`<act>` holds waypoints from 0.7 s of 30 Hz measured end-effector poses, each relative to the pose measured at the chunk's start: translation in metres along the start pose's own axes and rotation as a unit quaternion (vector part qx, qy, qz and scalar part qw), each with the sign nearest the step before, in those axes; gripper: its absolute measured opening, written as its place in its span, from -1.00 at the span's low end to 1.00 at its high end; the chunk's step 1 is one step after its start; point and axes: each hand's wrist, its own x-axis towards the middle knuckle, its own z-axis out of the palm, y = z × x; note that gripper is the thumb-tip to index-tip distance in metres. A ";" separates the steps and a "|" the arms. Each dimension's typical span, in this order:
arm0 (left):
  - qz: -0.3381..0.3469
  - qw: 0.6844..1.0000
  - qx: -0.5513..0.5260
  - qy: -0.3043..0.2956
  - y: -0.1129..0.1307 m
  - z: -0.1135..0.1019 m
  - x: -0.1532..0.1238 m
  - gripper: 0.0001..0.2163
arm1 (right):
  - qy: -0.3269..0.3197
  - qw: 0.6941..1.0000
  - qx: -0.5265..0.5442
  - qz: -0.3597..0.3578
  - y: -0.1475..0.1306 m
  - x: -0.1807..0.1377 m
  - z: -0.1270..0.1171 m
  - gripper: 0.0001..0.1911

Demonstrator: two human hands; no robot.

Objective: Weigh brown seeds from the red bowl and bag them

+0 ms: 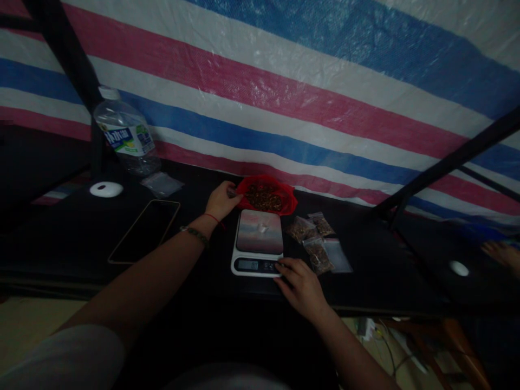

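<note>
At the lower centre of the frame, the right hand (301, 287) is laid flat, fingers loosely spread and holding nothing, with its fingertips (281, 266) touching the front right corner of a small white kitchen scale (259, 241) beside the lit display. The scale is set on a dark worktop (73, 244), and a small pale scrap is seen on its pinkish weighing plate. Just right of the scale, several small clear packets (313, 238) of brown material are laid in a loose cluster, touching one another. Left of the scale, a dark phone (145, 230) is placed flat, well apart from it. Directly behind the scale, a red bag (266, 196) of brown pieces is held open at its left rim by the left hand (221, 201), fingers curled on the edge; a bracelet and a red thread are worn at that wrist. Farther back, at the upper left, a clear water bottle (125, 132) is stood near a white round object (106, 189) and an empty clear packet (162, 184). A red, white and blue striped tarpaulin (309, 86) is stretched behind.
</note>
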 end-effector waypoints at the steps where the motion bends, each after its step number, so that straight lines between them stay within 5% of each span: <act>1: 0.000 1.000 -0.001 0.000 0.000 0.000 0.000 -0.64 | 0.002 1.000 0.003 0.000 0.000 0.000 0.000 -0.68; 21: 0.031 0.999 0.005 0.007 -0.006 0.003 0.002 -0.56 | 0.030 0.999 0.003 0.030 0.003 -0.002 0.003 -0.64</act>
